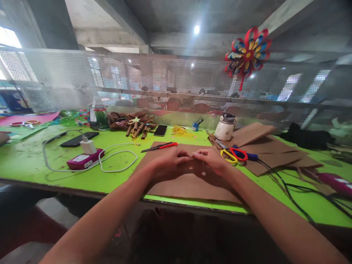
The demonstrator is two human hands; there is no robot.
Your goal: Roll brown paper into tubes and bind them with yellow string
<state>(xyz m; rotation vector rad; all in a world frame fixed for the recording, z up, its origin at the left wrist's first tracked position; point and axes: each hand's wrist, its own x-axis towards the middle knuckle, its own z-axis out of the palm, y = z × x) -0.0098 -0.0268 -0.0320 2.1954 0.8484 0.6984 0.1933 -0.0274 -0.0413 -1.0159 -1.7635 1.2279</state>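
My left hand (173, 158) and my right hand (211, 160) meet over a brown paper sheet (189, 187) at the front of the table. Both are closed in a pinch, fingertips close together; whatever they may hold is too small to make out. A couple of tiny pale bits (203, 173) show on the paper below my fingers. Just beyond my left hand lies a dark-bladed tool with a red handle (168, 145). Beside my right hand rest scissors (230, 156) with yellow and red handles.
On the left, a purple power strip (85, 160) carries a white charger (88, 145) and looping cable. Behind are brown paper rolls (139, 129), a phone (160, 130) and yellow strands (179, 130). To the right stand a white jug (224, 129) and stacked brown paper (275, 150), with black cords.
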